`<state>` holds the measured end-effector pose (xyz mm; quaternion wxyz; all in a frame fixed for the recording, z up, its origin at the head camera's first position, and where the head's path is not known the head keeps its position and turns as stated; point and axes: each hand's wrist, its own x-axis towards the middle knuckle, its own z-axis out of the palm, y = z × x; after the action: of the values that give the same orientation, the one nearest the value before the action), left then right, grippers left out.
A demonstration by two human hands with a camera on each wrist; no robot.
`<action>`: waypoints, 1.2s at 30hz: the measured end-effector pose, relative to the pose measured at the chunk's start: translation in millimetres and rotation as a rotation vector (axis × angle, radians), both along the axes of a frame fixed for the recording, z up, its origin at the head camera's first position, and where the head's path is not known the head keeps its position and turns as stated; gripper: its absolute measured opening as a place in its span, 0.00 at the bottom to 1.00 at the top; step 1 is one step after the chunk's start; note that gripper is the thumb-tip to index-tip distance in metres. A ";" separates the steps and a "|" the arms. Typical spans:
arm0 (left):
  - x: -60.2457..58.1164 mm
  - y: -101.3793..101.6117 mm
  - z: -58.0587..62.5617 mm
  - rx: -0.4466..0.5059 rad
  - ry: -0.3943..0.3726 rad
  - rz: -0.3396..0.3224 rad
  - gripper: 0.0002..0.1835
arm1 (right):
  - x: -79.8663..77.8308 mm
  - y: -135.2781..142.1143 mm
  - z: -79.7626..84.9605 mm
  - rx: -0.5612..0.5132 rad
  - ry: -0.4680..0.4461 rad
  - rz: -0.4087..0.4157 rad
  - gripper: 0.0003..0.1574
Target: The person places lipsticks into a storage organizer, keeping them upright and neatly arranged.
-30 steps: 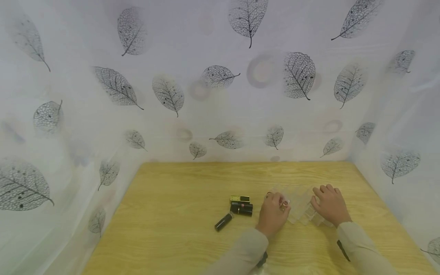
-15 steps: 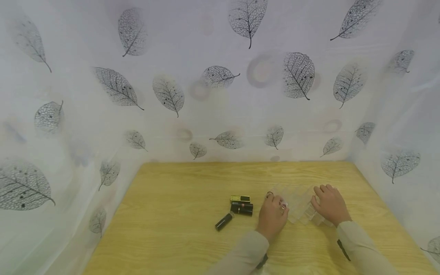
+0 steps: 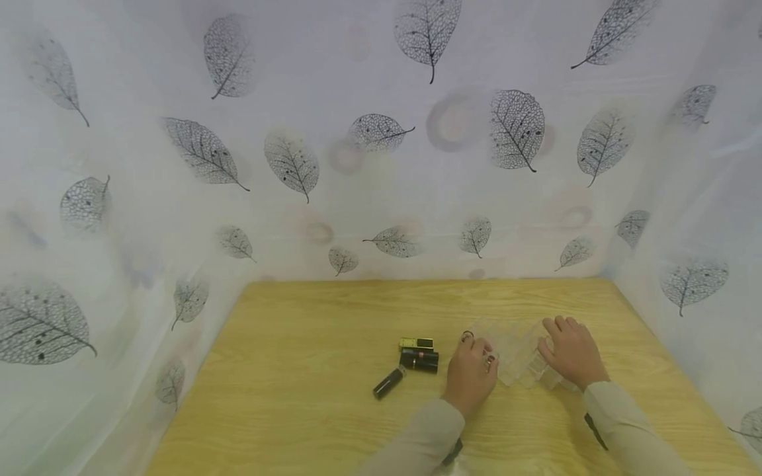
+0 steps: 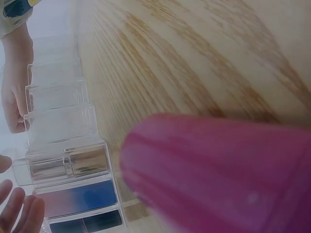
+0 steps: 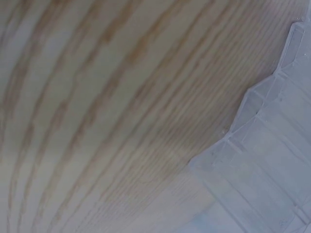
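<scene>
Organizer [image 3: 514, 349] of clear plastic on wooden table [image 3: 286, 377], left hand [image 3: 472, 378] with fingers loosely bent at its filled slots [image 4: 80, 198], right hand [image 3: 574, 354] on other end, gripping or not I cannot tell.

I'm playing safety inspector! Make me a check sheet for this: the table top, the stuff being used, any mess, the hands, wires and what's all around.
Surface: wood-grain table.
Job's things: clear holder with slots, some filled at its left end; gold-and-black tube, thick black tube and slim dark tube lying close together, left of the holder.
Clutter: nothing certain; a blurred pink shape near the left wrist camera can't be identified.
Hands: left hand at the holder's left end, right hand at its right end; whether they grip is unclear.
Cables: nothing seen.
Surroundings: pale leaf-print covering behind and at both sides.
</scene>
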<state>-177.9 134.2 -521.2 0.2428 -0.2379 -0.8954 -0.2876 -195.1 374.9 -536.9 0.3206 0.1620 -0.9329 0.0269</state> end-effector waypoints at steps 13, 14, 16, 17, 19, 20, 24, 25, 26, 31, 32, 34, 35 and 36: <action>-0.4 -4.8 -2.4 0.043 -0.006 -0.004 0.09 | 2.5 2.4 2.7 0.047 -0.135 0.030 0.21; -0.7 -5.3 -2.0 0.042 -0.005 0.000 0.09 | 2.7 2.4 2.0 0.054 -0.140 0.035 0.21; -1.0 -6.5 -0.8 0.036 -0.005 0.008 0.10 | 2.6 2.4 0.8 0.072 -0.142 0.039 0.22; -1.1 -7.1 -0.2 0.035 -0.005 0.011 0.10 | 2.4 2.2 0.1 0.074 -0.143 0.042 0.22; -1.7 -8.2 0.1 0.031 -0.012 0.013 0.10 | 1.7 1.9 -1.5 0.074 -0.142 0.043 0.23; -1.8 -8.9 0.3 0.031 -0.012 0.012 0.10 | 1.3 1.6 -2.1 0.072 -0.143 0.043 0.23; -2.1 -10.6 0.5 0.043 0.005 0.009 0.11 | 1.1 0.8 -3.1 0.056 -0.154 0.041 0.22; -2.3 -10.9 0.1 0.045 0.010 0.009 0.11 | 1.2 0.6 -3.0 0.053 -0.157 0.041 0.22; -2.5 -11.3 -0.3 0.047 0.013 0.007 0.11 | 1.4 0.3 -2.8 0.048 -0.161 0.041 0.22; -2.9 -13.6 -1.8 0.068 0.011 -0.007 0.10 | 2.8 -1.2 -0.7 0.028 -0.166 0.045 0.21; -2.8 -14.3 -1.5 0.075 0.013 -0.010 0.09 | 2.9 -1.2 -0.7 0.024 -0.167 0.046 0.21; -3.1 -15.5 -1.3 0.091 0.027 -0.012 0.09 | 2.8 -1.1 -1.1 0.019 -0.168 0.049 0.20; -3.3 -16.2 -1.2 0.093 0.037 -0.010 0.09 | 2.5 -0.9 -1.6 0.012 -0.171 0.052 0.20; -3.6 -16.9 -1.0 0.098 0.047 -0.009 0.09 | 2.1 -0.6 -2.1 0.006 -0.172 0.055 0.20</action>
<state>-181.4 117.3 -522.2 0.2738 -0.2363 -0.8732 -0.3267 -193.0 374.3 -539.0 0.2380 0.1855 -0.9522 0.0467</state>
